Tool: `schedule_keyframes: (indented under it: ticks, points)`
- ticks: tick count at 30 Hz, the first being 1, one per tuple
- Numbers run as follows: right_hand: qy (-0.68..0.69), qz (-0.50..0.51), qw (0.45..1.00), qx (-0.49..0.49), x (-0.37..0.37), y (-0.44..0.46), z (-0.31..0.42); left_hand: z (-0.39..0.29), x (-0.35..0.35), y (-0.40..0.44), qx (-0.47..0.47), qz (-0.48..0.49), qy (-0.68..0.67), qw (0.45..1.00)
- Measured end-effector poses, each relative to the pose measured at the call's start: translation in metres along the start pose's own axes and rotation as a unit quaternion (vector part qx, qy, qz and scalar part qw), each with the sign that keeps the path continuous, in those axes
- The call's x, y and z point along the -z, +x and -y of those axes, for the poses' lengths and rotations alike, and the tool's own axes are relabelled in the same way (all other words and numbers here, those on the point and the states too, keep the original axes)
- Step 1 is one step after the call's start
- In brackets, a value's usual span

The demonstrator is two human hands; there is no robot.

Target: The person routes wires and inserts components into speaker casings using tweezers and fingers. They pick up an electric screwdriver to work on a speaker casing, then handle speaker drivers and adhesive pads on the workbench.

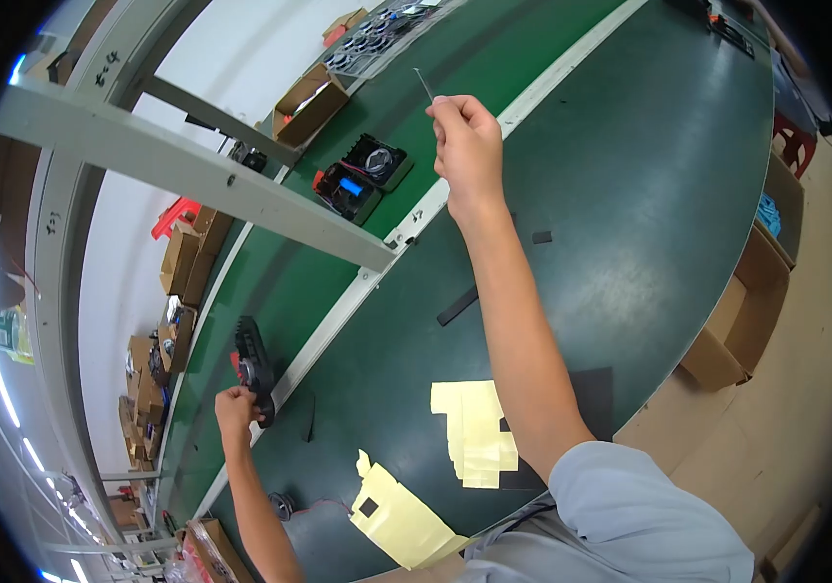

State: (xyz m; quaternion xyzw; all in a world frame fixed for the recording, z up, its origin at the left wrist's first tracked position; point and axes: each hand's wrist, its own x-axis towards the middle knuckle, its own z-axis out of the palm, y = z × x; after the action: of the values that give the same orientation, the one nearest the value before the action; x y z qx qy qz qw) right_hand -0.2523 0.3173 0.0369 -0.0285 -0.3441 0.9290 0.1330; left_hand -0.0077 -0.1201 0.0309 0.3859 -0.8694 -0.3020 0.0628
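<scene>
My right hand (469, 146) is raised near the white rail, its fingers pinched on a thin metal tool (424, 84) that points up and left. At the lower left, my left hand (236, 408) grips the end of a black plastic housing (253, 358) with a red part on its side, over the green belt's edge. An opened black case (364, 179) with a blue piece and a coiled wire inside lies on the belt, left of my right hand.
Yellow backing sheets (474, 432) and another yellow sheet (404, 520) lie on the dark table (629, 223). Black strips (458, 305) are near my right forearm. A grey metal post and beam (202, 175) cross the left side. Cardboard boxes (741, 311) stand right of the table.
</scene>
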Motion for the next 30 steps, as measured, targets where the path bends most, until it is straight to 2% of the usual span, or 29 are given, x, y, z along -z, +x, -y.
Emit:
schedule_keyframes:
  ticks: [1,5,8,9,12,14,15,16,18,20,25,30]
  points:
    - [0.001,0.000,1.000,0.007,-0.001,0.000,0.002,-0.007,-0.008,0.009,0.015,-0.040,0.022,0.999]
    - [-0.017,-0.004,0.999,0.042,-0.003,0.000,0.005,0.017,-0.034,0.068,0.042,-0.083,0.000,0.996]
    - [-0.041,-0.002,0.999,0.029,-0.004,-0.003,0.011,-0.004,-0.040,0.064,0.002,-0.070,0.169,0.983]
    - [-0.045,-0.008,0.999,0.023,-0.004,-0.005,0.014,-0.007,-0.034,0.075,0.007,-0.017,0.293,0.956]
    - [-0.040,-0.012,0.998,0.051,-0.001,0.000,0.009,-0.057,-0.051,0.049,-0.152,-0.171,0.488,0.842]
    - [-0.027,-0.003,0.999,0.021,-0.003,-0.006,0.016,-0.128,-0.070,0.036,-0.219,-0.132,0.406,0.878]
    - [-0.032,0.005,0.999,0.022,-0.004,-0.007,0.018,-0.133,-0.082,0.065,-0.378,-0.101,0.298,0.871]
    - [-0.037,0.012,0.999,0.023,-0.006,-0.008,0.019,-0.157,-0.100,0.070,-0.492,-0.065,0.181,0.849]
    - [-0.042,0.019,0.999,0.029,-0.011,-0.013,0.025,-0.194,-0.135,0.088,-0.589,-0.038,0.189,0.785]
    - [-0.049,0.025,0.997,0.048,-0.015,-0.017,0.030,-0.227,-0.170,0.100,-0.686,-0.051,0.177,0.704]
    - [-0.076,0.038,0.991,0.104,-0.019,-0.020,0.036,-0.277,-0.244,0.173,-0.701,-0.076,0.166,0.690]
    - [-0.064,0.046,0.991,0.111,-0.017,-0.020,0.036,-0.308,-0.270,0.180,-0.700,-0.037,0.185,0.689]
